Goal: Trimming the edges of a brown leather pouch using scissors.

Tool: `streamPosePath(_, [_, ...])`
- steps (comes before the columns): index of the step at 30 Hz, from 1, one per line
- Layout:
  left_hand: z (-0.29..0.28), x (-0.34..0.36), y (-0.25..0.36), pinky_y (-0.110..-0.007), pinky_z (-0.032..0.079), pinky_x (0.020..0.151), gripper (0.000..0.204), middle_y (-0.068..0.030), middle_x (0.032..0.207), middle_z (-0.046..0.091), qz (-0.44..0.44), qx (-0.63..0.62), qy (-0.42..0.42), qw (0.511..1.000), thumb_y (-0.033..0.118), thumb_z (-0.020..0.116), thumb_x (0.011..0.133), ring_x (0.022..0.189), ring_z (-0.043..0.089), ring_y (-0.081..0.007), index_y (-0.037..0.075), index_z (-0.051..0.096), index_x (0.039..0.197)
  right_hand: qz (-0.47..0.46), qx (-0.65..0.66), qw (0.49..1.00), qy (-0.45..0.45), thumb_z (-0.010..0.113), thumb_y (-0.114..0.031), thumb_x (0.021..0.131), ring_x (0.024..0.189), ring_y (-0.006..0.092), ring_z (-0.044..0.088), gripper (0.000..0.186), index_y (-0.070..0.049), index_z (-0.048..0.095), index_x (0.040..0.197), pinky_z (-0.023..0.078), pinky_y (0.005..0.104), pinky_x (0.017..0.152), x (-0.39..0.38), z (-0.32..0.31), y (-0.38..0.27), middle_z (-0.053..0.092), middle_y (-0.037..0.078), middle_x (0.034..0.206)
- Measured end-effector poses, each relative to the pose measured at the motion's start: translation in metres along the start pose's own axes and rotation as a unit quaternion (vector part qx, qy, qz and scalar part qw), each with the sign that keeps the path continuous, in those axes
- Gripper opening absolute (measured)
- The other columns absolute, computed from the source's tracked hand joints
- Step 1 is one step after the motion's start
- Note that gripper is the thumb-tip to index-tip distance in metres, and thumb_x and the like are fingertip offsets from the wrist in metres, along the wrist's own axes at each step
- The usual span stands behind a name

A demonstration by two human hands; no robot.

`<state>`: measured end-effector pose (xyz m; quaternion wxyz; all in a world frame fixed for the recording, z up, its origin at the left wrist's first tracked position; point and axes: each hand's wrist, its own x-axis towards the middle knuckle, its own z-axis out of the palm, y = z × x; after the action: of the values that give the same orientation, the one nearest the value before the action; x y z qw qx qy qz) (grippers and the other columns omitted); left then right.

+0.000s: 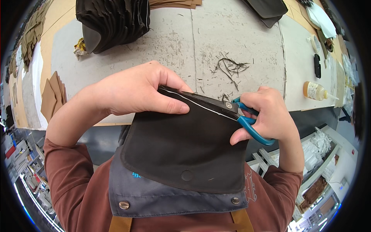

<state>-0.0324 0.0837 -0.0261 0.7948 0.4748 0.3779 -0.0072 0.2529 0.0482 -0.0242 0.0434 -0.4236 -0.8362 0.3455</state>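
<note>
My left hand (154,91) pinches the upper edge of a dark brown flap piece (181,150), thumb on its near face and fingers behind. The piece hangs down in front of my grey apron (154,199), with a round mark near its lower edge. Through the handles of teal-handled scissors (228,105) go the fingers of my right hand (266,112). The dark blades lie along the piece's top edge, beside a thin white line, and point toward my left thumb. The blades look closed or nearly so.
Dark thread-like trimmings (230,69) lie on the worn grey table (170,42). A stack of dark folded pieces (114,23) stands at the far left, and brown pieces (54,96) near the left edge. On the right are a squeeze bottle (315,91), a black tool (317,65) and a tape roll (315,43).
</note>
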Motion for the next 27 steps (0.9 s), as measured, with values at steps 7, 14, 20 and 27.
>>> streamPosePath(7, [0.0,0.001,-0.002,-0.021,0.049,0.073,0.024,-0.0044,0.09,0.068,0.003,-0.015,-0.005,1.0,0.007,0.069,0.083,0.081,0.059,-0.0059,-0.006,0.066,0.103,0.008,-0.008,1.0,-0.003,0.078,-0.07,0.048,0.039,0.0275,0.046,0.071,-0.009,0.041,0.051,0.036,0.0319,0.042,-0.002,0.001,0.0,0.038,0.004,0.042])
streamPosePath(14, [0.001,0.001,0.0,-0.022,0.049,0.074,0.024,-0.0054,0.091,0.068,0.018,-0.016,-0.001,1.0,0.007,0.069,0.082,0.082,0.059,-0.0067,-0.006,0.067,0.102,0.001,0.011,1.0,0.014,0.078,-0.068,0.049,0.04,0.028,0.045,0.07,-0.008,0.042,0.052,0.036,0.0312,0.042,-0.002,0.004,0.002,0.038,0.004,0.043])
streamPosePath(20, [0.004,0.001,0.0,-0.024,0.049,0.08,0.03,-0.0082,0.097,0.068,-0.006,-0.031,0.003,0.999,0.006,0.069,0.081,0.088,0.061,-0.0095,-0.006,0.064,0.109,0.081,0.207,0.974,-0.036,0.083,-0.045,0.063,0.05,0.0124,0.042,0.052,-0.007,0.048,0.067,0.036,0.0269,0.049,0.005,0.012,-0.01,0.043,0.001,0.055])
streamPosePath(27, [0.009,-0.018,-0.022,-0.03,0.051,0.087,0.042,-0.0176,0.107,0.065,0.036,-0.227,0.03,0.973,0.025,0.046,0.098,0.096,0.064,-0.0197,-0.013,0.057,0.113,0.143,0.391,0.908,-0.05,0.079,-0.01,0.071,0.062,0.0044,0.036,0.036,-0.012,0.043,0.069,0.029,0.0218,0.055,0.004,0.021,-0.017,0.041,-0.007,0.067])
